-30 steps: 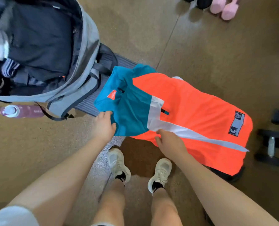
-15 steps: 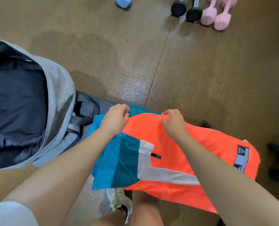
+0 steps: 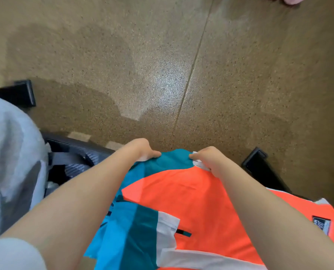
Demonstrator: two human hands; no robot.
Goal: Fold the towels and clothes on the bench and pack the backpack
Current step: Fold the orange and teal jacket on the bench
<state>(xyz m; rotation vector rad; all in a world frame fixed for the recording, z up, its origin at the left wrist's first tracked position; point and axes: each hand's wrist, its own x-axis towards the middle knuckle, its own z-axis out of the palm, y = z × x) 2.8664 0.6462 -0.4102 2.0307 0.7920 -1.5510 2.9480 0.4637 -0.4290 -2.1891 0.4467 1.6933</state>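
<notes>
A: Head view count: two hands, one garment, one backpack. Left hand (image 3: pixel 142 151) and right hand (image 3: pixel 207 158) each pinch the far edge of the orange-teal-white garment (image 3: pixel 191 201), fingers curled round the cloth.

B: Where's the garment sitting?

A: Spread across the black bench (image 3: pixel 78 151), running from the middle of frame toward bottom right. Near edge hangs over toward the person. Bottom of it is cut off by the frame.

B: Backpack?

A: Grey backpack (image 3: pixel 8 152) at far left, on the same bench, blurred and cropped. Can't see inside from here. One grey strap (image 3: pixel 64 158) shows beside it.

B: Anything else countable?

A: One dark patch label (image 3: pixel 321 225) on the orange panel at right, text unreadable. One small black zip pull (image 3: pixel 182 232) by the white panel. Two black bench feet: one at upper left (image 3: pixel 24 92), one at right (image 3: pixel 257 160). One pink object (image 3: pixel 293 0) at top right edge, mostly cropped, can't identify. Speckled brown floor (image 3: pixel 123 55) with one seam line.

B: Fingertips visible?

A: Mostly hidden under the knuckles and cloth.
</notes>
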